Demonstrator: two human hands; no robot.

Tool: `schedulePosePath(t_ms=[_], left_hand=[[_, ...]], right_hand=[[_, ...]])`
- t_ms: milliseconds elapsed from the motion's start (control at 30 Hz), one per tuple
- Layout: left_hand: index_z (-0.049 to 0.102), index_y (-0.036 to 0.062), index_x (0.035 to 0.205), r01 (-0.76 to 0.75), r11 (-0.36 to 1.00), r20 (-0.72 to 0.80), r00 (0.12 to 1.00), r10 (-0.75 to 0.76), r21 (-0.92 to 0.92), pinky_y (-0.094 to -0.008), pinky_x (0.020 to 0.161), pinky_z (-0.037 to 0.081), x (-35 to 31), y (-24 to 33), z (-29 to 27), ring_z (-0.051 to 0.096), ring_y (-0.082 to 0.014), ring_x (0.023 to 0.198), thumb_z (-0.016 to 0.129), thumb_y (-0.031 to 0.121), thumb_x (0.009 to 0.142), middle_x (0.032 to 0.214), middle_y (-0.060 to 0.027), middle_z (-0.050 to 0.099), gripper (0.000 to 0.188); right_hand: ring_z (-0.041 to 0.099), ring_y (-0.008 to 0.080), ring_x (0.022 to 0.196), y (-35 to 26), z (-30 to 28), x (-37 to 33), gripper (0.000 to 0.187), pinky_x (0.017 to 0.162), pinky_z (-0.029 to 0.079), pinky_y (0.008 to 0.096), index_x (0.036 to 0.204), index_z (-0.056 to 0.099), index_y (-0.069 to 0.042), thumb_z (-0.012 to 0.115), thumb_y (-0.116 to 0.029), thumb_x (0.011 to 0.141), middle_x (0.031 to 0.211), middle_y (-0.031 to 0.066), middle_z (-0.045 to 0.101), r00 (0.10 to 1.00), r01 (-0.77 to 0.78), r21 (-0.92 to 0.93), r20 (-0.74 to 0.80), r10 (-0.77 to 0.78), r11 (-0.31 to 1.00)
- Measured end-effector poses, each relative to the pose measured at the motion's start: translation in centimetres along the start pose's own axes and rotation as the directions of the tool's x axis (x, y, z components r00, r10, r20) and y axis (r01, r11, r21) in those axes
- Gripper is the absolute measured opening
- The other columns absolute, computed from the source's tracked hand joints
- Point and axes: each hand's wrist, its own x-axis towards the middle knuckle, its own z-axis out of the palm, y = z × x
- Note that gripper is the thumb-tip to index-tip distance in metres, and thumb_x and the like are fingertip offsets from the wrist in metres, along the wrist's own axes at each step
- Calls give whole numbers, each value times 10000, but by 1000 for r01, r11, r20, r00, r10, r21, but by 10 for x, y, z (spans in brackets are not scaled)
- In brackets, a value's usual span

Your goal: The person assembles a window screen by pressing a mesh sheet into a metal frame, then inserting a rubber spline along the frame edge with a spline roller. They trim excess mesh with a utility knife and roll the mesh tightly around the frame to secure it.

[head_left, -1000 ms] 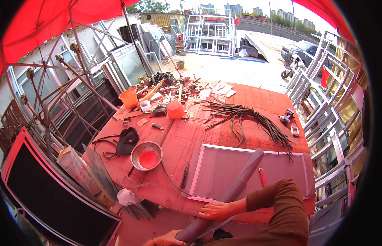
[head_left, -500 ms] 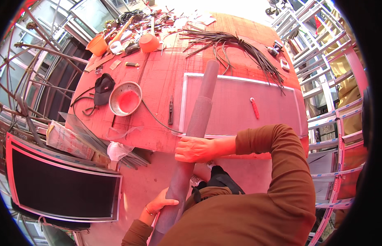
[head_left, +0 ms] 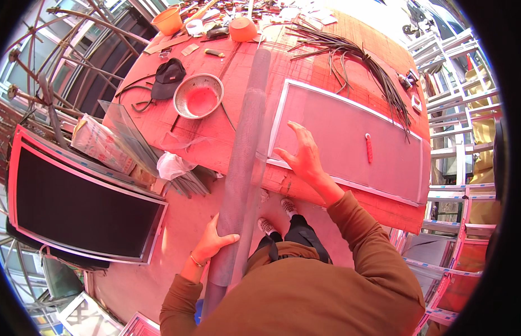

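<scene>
A long grey roll of window screen mesh (head_left: 245,129) slants from beside my body up over the table edge, with a loose translucent flap along its right side. My left hand (head_left: 214,242) grips the lower part of this roll, thumb across its front. Off to the right of the roll, my right hand (head_left: 304,155) is raised with fingers apart, holding nothing. It hovers by the left end of a white-framed window screen (head_left: 339,120) lying on the red-topped table (head_left: 216,148). A red-handled tool (head_left: 369,149) rests on that screen's mesh.
Left of the roll are a metal bowl (head_left: 198,96) and a dark cap (head_left: 168,79). A bundle of black rubber strips (head_left: 378,73) lies at the far right. Glass panes (head_left: 132,134) and a dark framed screen (head_left: 84,201) stand left; metal frames (head_left: 456,151) are stacked right.
My right hand has let go of the roll and moved up and right, its fingers spreading. The roll has tilted more upright, and a loose flap now shows. My left hand still grips it.
</scene>
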Motion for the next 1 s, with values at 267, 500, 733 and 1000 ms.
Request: schedulePosePath(t_ms=[267,500,733,1000], left_hand=[[526,-37,1506,-70,997,-98,993,68,-18,-379,1059,547,-11,-7,10,659,-197,1201,885,162,871,1315,-96,678,756],[553,-27,1461,180,873,302,953,-39,-453,-395,958,585,-31,-21,-3,699,-183,1075,873,284,853,1205,-91,696,754],[564,-57,1407,185,816,-292,956,-21,547,-430,967,573,-33,-21,28,724,-284,1134,887,367,851,1263,-218,730,770],[544,-40,1447,35,968,239,971,26,-248,-393,1036,548,6,0,-9,708,-260,1190,875,343,846,1294,-189,731,786]], right_hand=[[664,225,1291,-35,141,-59,678,1067,542,372,1441,615,43,706,-518,1071,1344,133,715,828,-535,781,411,381,322],[729,224,875,-95,114,-38,372,817,585,380,1179,711,5,755,-317,999,1020,121,765,787,-507,857,504,355,-93],[715,198,842,-94,124,-29,358,797,582,367,1126,712,-30,803,-327,947,995,104,755,767,-461,854,248,591,240],[724,206,839,-80,95,23,351,766,597,372,1128,700,-9,813,-284,943,973,100,742,829,-445,896,410,380,3]])
